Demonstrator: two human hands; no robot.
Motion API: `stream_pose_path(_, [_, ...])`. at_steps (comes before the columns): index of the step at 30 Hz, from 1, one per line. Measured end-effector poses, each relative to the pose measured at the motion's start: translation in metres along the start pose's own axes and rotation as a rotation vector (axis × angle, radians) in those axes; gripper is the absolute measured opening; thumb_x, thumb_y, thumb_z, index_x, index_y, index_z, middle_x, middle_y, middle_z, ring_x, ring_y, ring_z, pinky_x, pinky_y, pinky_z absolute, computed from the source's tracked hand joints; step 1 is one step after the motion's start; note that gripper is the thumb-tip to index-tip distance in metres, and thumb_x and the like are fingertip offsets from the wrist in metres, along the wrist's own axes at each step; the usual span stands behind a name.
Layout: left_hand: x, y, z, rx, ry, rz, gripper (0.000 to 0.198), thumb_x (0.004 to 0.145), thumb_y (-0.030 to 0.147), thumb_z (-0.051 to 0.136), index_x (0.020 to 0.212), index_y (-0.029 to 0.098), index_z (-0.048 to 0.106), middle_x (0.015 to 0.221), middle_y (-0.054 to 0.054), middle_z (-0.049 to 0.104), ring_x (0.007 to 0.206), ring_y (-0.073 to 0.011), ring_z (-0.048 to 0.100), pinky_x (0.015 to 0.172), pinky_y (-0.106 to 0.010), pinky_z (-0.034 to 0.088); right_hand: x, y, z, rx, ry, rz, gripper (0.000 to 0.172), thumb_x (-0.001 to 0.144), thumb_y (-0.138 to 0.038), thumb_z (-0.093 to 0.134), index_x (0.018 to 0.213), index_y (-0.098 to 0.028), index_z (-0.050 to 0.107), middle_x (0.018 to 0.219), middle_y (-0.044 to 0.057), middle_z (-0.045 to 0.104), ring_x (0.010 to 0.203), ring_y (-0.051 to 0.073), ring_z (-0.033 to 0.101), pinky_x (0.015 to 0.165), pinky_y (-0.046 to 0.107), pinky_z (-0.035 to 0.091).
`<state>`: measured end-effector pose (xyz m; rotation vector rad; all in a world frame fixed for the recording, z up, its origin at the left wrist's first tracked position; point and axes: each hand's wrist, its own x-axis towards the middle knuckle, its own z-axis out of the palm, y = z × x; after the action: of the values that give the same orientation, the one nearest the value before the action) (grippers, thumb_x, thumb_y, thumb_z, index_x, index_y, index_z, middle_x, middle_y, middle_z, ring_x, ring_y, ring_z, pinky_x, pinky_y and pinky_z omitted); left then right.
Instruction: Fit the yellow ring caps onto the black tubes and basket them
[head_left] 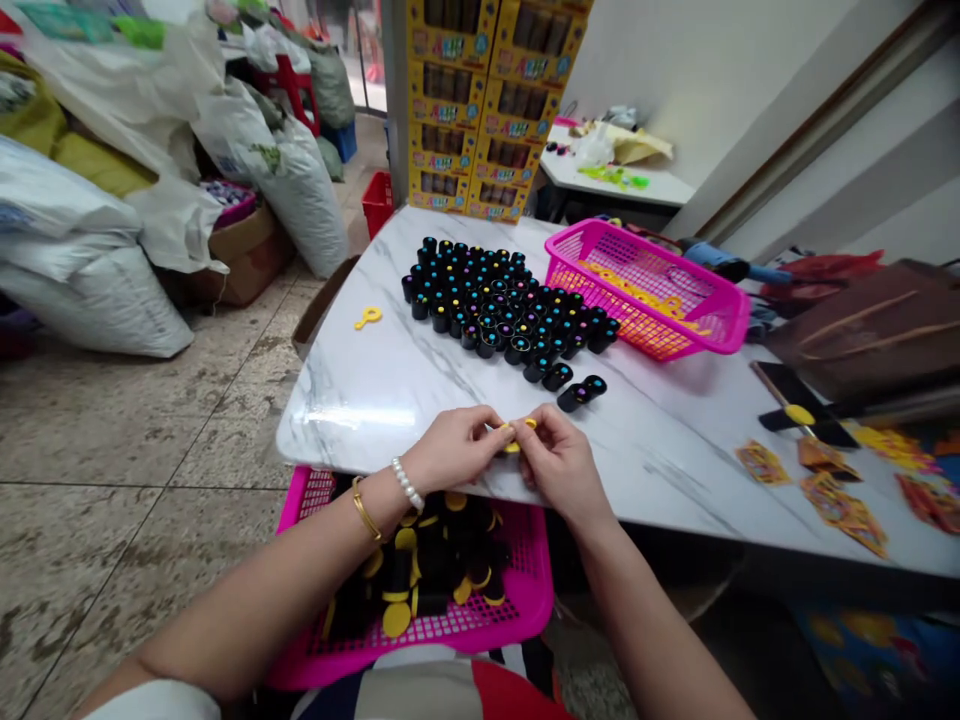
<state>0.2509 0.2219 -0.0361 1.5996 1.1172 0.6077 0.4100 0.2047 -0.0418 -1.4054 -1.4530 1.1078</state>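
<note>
Over the front edge of the table, my left hand [461,445] and my right hand [561,460] meet, pinching a small yellow plastic piece [513,447] between their fingertips. Fingers cover most of it. Just beyond stand many small black cylinders [495,300] in a dense cluster, with blue, yellow and purple dots on top; a few sit apart at its near right end. A yellow ring with a short handle [369,317] lies alone on the left. Below my forearms, a pink basket [541,580] holds black cylinders with yellow caps.
Another pink basket [731,325] with yellow pieces stands at the table's right. Stacked yellow boxes [480,120] rise at the far end. A phone [795,395] and small printed packets [844,510] lie on the right. White sacks [82,260] and a cardboard box [251,255] occupy the left floor.
</note>
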Motion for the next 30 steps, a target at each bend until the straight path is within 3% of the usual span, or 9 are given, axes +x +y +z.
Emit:
stream_pose_path(4, [0.007,-0.001,0.001,-0.137,-0.015,-0.056,0.032,0.087,0.044,0.046,0.074,0.016,0.055,0.052,0.006,0.049,0.038,-0.0073,0.043,0.038,-0.018,0.031,-0.002,0.000,0.002,0.022,0.038,-0.014,0.027,0.084,-0.042,0.058,0.073,-0.022,0.045,0.047,-0.008,0.049,0.036,0.008,0.043,0.036,0.018,0.032])
stream_pose_path(7, [0.001,0.000,0.006,-0.060,0.052,-0.010,0.032,0.089,0.041,0.044,0.072,0.016,0.056,0.054,0.005,0.051,0.043,-0.0084,0.046,0.043,-0.019,0.033,-0.003,0.000,0.003,0.045,0.044,-0.001,0.028,0.084,-0.045,0.059,0.074,-0.021,0.048,0.048,-0.008,0.049,0.037,0.009,0.043,0.036,0.018,0.033])
stream_pose_path(11, [-0.013,-0.003,0.017,0.148,0.241,0.198,0.026,0.087,0.040,0.053,0.096,0.017,0.061,0.068,0.002,0.059,0.060,-0.0118,0.054,0.057,-0.022,0.039,-0.007,0.002,0.000,0.064,0.016,-0.004,0.027,0.085,-0.046,0.058,0.081,-0.019,0.060,0.056,-0.004,0.054,0.045,0.010,0.048,0.043,0.021,0.039])
stream_pose_path(13, [-0.017,-0.007,0.022,0.231,0.270,0.246,0.031,0.081,0.038,0.063,0.104,0.017,0.059,0.076,0.000,0.062,0.067,-0.0140,0.056,0.063,-0.024,0.042,-0.007,0.003,-0.005,0.109,0.000,-0.010,0.029,0.087,-0.045,0.055,0.087,-0.017,0.066,0.065,-0.001,0.058,0.051,0.011,0.052,0.049,0.022,0.043])
stream_pose_path(15, [-0.016,-0.010,0.025,0.305,0.271,0.282,0.028,0.078,0.032,0.067,0.101,0.018,0.061,0.084,-0.002,0.065,0.076,-0.0163,0.058,0.071,-0.026,0.044,-0.006,0.005,-0.014,0.214,-0.035,0.039,0.031,0.087,-0.042,0.054,0.088,-0.016,0.070,0.068,0.001,0.061,0.054,0.011,0.053,0.051,0.022,0.043])
stream_pose_path(18, [-0.013,-0.012,0.026,0.335,0.243,0.310,0.024,0.078,0.023,0.065,0.102,0.018,0.063,0.091,-0.003,0.066,0.084,-0.0173,0.059,0.077,-0.027,0.044,0.004,0.006,-0.031,0.403,-0.205,0.214,0.030,0.083,-0.038,0.060,0.088,-0.012,0.074,0.063,0.003,0.062,0.053,0.010,0.053,0.048,0.019,0.042])
stream_pose_path(21, [-0.012,-0.010,0.023,0.315,0.199,0.307,0.026,0.078,0.019,0.063,0.104,0.019,0.064,0.090,-0.002,0.066,0.080,-0.0163,0.059,0.074,-0.027,0.044,0.016,0.004,-0.043,0.485,-0.388,0.335,0.028,0.078,-0.036,0.067,0.089,-0.012,0.076,0.061,0.002,0.062,0.050,0.007,0.052,0.047,0.017,0.043])
stream_pose_path(24, [-0.012,-0.007,0.019,0.324,0.167,0.297,0.021,0.078,0.019,0.063,0.099,0.018,0.066,0.082,-0.001,0.065,0.073,-0.0153,0.057,0.068,-0.026,0.042,0.024,0.004,-0.048,0.495,-0.502,0.353,0.031,0.077,-0.037,0.071,0.095,-0.012,0.075,0.061,0.001,0.064,0.046,0.006,0.053,0.046,0.016,0.046])
stream_pose_path(30, [-0.012,-0.006,0.016,0.302,0.130,0.298,0.012,0.083,0.024,0.060,0.092,0.019,0.066,0.077,-0.001,0.063,0.071,-0.0145,0.056,0.064,-0.024,0.040,0.020,0.012,-0.061,0.449,-0.469,0.430,0.040,0.070,-0.030,0.076,0.106,-0.015,0.071,0.084,0.008,0.073,0.072,0.016,0.070,0.062,0.024,0.057])
